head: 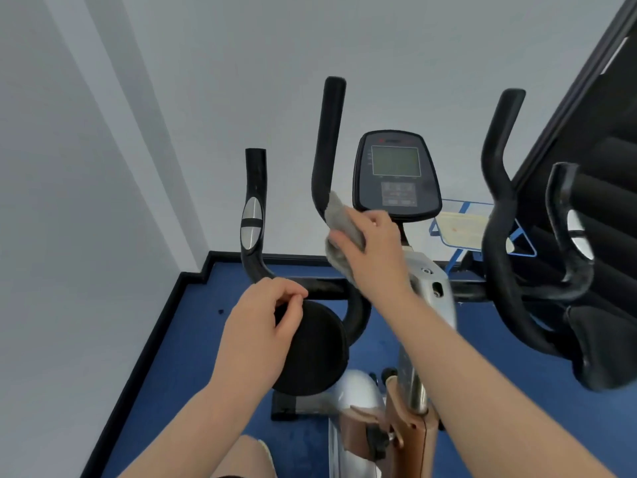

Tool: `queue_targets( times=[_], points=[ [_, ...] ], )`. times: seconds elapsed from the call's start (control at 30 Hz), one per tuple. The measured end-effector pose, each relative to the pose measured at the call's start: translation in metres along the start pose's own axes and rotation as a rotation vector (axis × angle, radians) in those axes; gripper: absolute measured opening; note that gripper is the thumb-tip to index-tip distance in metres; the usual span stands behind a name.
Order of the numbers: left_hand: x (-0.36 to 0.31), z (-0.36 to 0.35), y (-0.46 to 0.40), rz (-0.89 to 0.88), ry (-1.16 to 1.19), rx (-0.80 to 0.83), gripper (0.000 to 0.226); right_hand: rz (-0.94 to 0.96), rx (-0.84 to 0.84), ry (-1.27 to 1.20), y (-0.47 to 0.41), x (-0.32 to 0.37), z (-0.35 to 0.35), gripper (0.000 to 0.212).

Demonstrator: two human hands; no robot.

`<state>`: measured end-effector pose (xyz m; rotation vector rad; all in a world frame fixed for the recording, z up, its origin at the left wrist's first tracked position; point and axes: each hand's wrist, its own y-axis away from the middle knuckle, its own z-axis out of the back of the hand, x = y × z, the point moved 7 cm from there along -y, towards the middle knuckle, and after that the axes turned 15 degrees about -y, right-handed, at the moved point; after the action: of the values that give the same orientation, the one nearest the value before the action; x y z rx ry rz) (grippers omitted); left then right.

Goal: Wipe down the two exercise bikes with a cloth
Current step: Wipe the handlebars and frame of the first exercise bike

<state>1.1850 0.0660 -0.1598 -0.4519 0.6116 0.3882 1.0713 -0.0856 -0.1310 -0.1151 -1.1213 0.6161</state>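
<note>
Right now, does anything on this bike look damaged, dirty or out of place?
Nothing stands out. The right hand presses the grey cloth against the handlebar; the console sits straight.

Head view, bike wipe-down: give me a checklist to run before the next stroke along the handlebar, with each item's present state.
1. Crumpled grey cloth gripped by the right hand: ok.
2. Cloth touching the black padded inner handlebar at its lower bend: ok.
3. Left hand steadying the bike: cannot tell; its fingers curl at the rim of a round black pad, but whether they grip it is unclear.
4. Upper handlebar free of obstructions: ok.
5. Cloth kept off the black console with grey screen: ok; the console lies close beside the hand.
6. Cloth clean or damp enough: cannot tell.
</note>
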Motion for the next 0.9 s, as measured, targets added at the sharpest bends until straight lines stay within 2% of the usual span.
queue_targets(
  times=[0.03, 0.1, 0.2, 0.33, 0.43, 0.53, 0.6, 0.67, 0.77, 0.9],
  points=[
    [0.000, 0.000, 0.000, -0.002, 0.000, -0.002, 0.017, 0.080, -0.057, 0.084, 0.017, 0.003, 0.001, 0.039],
    [-0.001, 0.001, 0.000, -0.008, 0.004, -0.007, 0.016, 0.166, -0.069, 0.186, 0.030, 0.006, 0.005, 0.038],
    [-0.004, 0.001, -0.002, -0.028, -0.029, 0.021, 0.016, 0.132, -0.013, 0.162, -0.006, 0.009, 0.010, 0.029],
    [-0.007, 0.007, -0.011, -0.066, -0.065, 0.070, 0.017, 0.120, -0.074, 0.128, -0.011, 0.016, -0.005, 0.038],
    [-0.003, 0.026, -0.027, -0.052, -0.006, -0.021, 0.018, 0.200, -0.071, 0.168, 0.013, 0.015, -0.007, 0.041],
    [0.003, 0.039, -0.052, -0.019, 0.042, -0.077, 0.023, 0.180, -0.040, 0.075, -0.025, 0.016, 0.001, 0.024],
    [0.001, 0.043, -0.071, -0.033, 0.026, -0.082, 0.023, 0.186, -0.033, 0.006, -0.045, 0.023, -0.002, 0.022],
    [0.000, 0.045, -0.088, -0.041, 0.007, -0.104, 0.021, 0.180, -0.028, 0.056, -0.044, 0.028, -0.012, 0.025],
    [0.006, 0.045, -0.104, -0.048, -0.050, -0.172, 0.019, 0.274, -0.061, 0.227, -0.018, 0.028, -0.010, 0.017],
    [0.012, 0.034, -0.115, -0.093, -0.122, -0.220, 0.020, 0.262, 0.035, 0.190, -0.039, 0.035, -0.006, 0.012]
  ],
)
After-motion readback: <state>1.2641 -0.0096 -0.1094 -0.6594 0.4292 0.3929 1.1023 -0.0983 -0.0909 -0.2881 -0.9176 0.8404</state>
